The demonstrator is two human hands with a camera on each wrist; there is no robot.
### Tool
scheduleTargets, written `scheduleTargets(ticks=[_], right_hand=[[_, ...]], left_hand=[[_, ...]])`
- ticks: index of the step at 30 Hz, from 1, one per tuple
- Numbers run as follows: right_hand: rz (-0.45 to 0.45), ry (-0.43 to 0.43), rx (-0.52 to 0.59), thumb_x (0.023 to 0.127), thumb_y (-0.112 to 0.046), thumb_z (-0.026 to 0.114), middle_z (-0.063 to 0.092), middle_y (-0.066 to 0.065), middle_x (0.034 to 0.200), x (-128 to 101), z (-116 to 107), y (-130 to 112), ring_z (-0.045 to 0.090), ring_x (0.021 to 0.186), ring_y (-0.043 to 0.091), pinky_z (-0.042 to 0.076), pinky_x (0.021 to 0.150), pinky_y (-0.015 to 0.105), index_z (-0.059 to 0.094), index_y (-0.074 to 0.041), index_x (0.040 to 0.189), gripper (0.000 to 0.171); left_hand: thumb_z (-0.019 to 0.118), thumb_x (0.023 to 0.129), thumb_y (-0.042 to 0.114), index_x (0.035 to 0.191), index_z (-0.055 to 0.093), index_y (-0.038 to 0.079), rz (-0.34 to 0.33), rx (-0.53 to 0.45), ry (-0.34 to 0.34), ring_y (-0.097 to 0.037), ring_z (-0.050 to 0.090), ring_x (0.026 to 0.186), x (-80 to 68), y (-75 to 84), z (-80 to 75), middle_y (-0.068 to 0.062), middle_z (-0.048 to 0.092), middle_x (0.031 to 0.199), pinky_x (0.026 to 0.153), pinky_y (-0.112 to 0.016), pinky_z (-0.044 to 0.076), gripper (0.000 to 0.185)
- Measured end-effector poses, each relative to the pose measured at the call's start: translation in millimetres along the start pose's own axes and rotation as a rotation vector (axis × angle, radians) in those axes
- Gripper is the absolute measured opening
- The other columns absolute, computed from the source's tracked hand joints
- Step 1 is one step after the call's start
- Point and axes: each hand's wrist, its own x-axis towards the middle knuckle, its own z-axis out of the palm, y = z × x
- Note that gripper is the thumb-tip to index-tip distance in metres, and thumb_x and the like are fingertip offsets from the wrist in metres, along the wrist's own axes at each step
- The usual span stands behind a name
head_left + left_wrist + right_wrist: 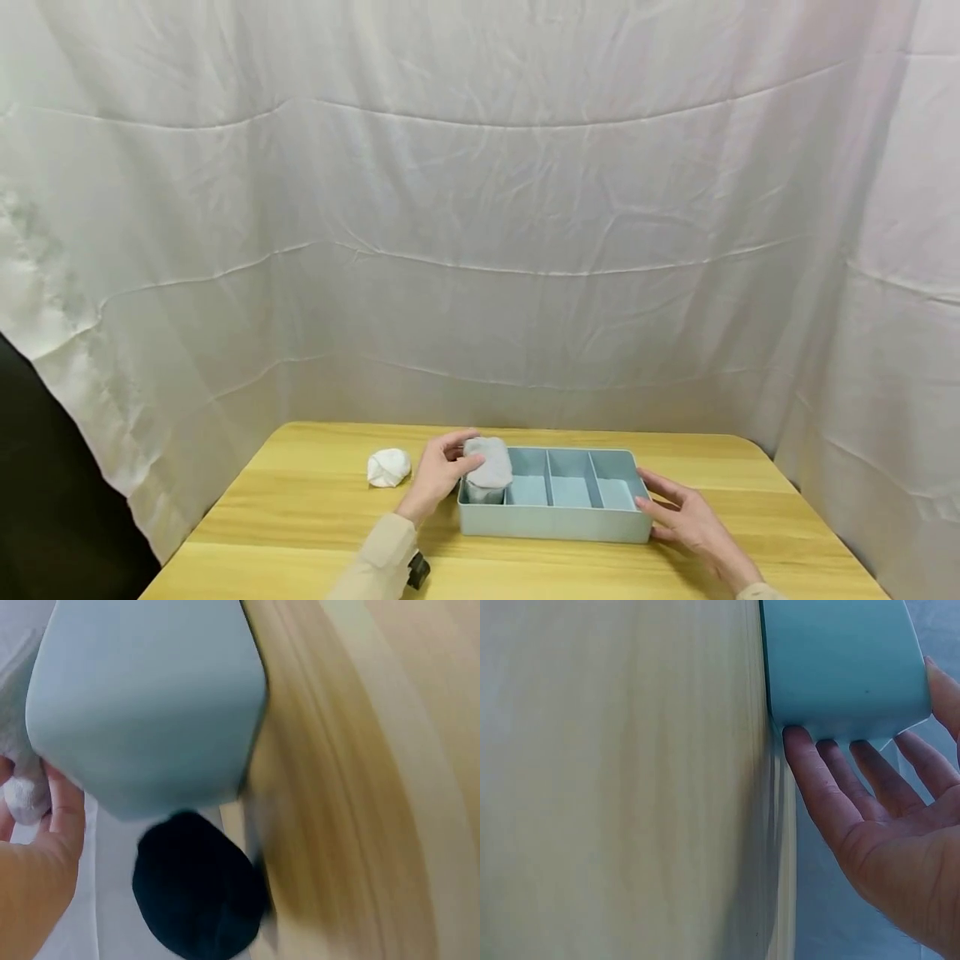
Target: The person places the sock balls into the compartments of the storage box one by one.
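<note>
The left hand [441, 473] holds a rolled grey cloth [489, 463] over the leftmost compartment of a pale blue divided tray [555, 521], with its fingers curled round the top and near side of the roll. The roll sits partly inside that compartment and rises above the rim, so the grip appears to be what keeps it bunched as it goes between the walls. The right hand [686, 518] lies against the opposite end of the tray with its fingers straight and spread, clasping nothing. Pressed flat there, it seems to brace the tray so it does not slide on the wooden surface [300, 508]. The three compartments between the two hands look bare. A second bundle, a white cloth [388, 467], lies on the surface just beyond the left hand, on the side away from the tray and apart from it.

The head view alone shows the whole layout: both hands, the dividers and the white bundle. The left wrist view is close and blurred. It shows the tray's rounded outer corner [150, 712] from outside and a little of the grey cloth [22, 796] tucked against the thumb, which confirms the pinch. A dark round shape below it cannot be identified. The right wrist view shows what the head camera cannot: four fingertips [802, 742] touching the tray's end wall [840, 667] low down, with the palm open and standing off it.
</note>
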Motion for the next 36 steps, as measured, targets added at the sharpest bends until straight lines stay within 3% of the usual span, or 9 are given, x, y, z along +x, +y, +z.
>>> scheduleTargets(ticks=[4,10,14,19,22,27,31,36], right_hand=[[0.000,0.003,0.003,0.094,-0.025,0.067,0.029,0.024,0.156,-0.7,0.5,0.3,0.048,0.130,0.037,0.057,0.087,0.043,0.035,-0.006,0.152,0.069],[0.003,0.001,0.005,0.095,-0.025,0.066,0.029,0.024,0.157,-0.6,1.6,-0.2,0.048,0.130,0.037,0.057,0.087,0.044,0.034,-0.006,0.152,0.068],[-0.001,0.003,-0.008,0.095,-0.025,0.066,0.029,0.024,0.156,0.1,1.0,0.6,0.047,0.131,0.038,0.057,0.087,0.044,0.034,-0.006,0.152,0.068],[0.008,0.004,-0.007,0.095,-0.026,0.066,0.028,0.024,0.157,0.8,0.8,3.1,0.048,0.131,0.039,0.057,0.086,0.044,0.034,-0.007,0.152,0.068],[0.012,0.004,-0.015,0.095,-0.027,0.066,0.028,0.024,0.157,2.0,0.6,3.1,0.047,0.131,0.039,0.057,0.086,0.044,0.034,-0.007,0.152,0.069],[0.012,0.001,-0.023,0.095,-0.028,0.066,0.028,0.025,0.157,2.1,0.7,2.1,0.046,0.132,0.040,0.057,0.086,0.045,0.034,-0.007,0.152,0.069],[0.007,-0.006,-0.021,0.095,-0.028,0.066,0.027,0.025,0.157,1.9,1.1,1.3,0.045,0.133,0.042,0.057,0.087,0.044,0.034,-0.007,0.152,0.070],[0.007,-0.008,-0.005,0.095,-0.027,0.065,0.026,0.025,0.157,0.7,-0.7,0.5,0.042,0.135,0.042,0.056,0.087,0.043,0.033,-0.007,0.153,0.069]], left_hand=[[0.075,0.087,0.013,0.126,0.066,0.009,-0.006,-0.025,0.012,-0.020,0.061,0.099,-1.5,2.2,11.4,-0.018,0.057,0.137,0.074,-0.018,0.051,0.040],[0.075,0.087,0.016,0.127,0.065,0.012,-0.008,0.016,0.001,-0.023,0.061,0.105,-2.4,4.6,23.0,-0.014,0.057,0.137,0.077,-0.019,0.052,0.041],[0.075,0.087,0.013,0.129,0.064,0.012,0.007,-0.009,-0.004,-0.028,0.062,0.111,-1.0,5.1,30.1,-0.015,0.054,0.142,0.075,-0.017,0.051,0.044],[0.073,0.087,0.006,0.128,0.064,0.007,0.013,0.019,-0.037,-0.033,0.061,0.108,-6.3,24.1,36.4,-0.019,0.057,0.136,0.071,-0.018,0.050,0.042],[0.073,0.087,0.008,0.126,0.066,0.010,0.027,0.062,-0.043,-0.026,0.062,0.101,-3.8,22.6,39.8,-0.015,0.062,0.127,0.071,-0.019,0.049,0.039],[0.076,0.086,0.015,0.125,0.067,0.015,0.036,0.078,-0.044,-0.014,0.059,0.092,4.1,5.8,45.6,-0.009,0.067,0.115,0.073,-0.019,0.048,0.039],[0.076,0.086,0.015,0.125,0.067,0.013,0.037,0.063,-0.048,-0.017,0.062,0.098,4.6,2.2,47.5,-0.009,0.068,0.118,0.081,-0.022,0.050,0.041],[0.077,0.085,0.017,0.124,0.069,0.018,0.022,0.123,-0.053,-0.019,0.061,0.107,6.8,-0.7,49.6,-0.004,0.069,0.122,0.091,-0.030,0.050,0.039]])
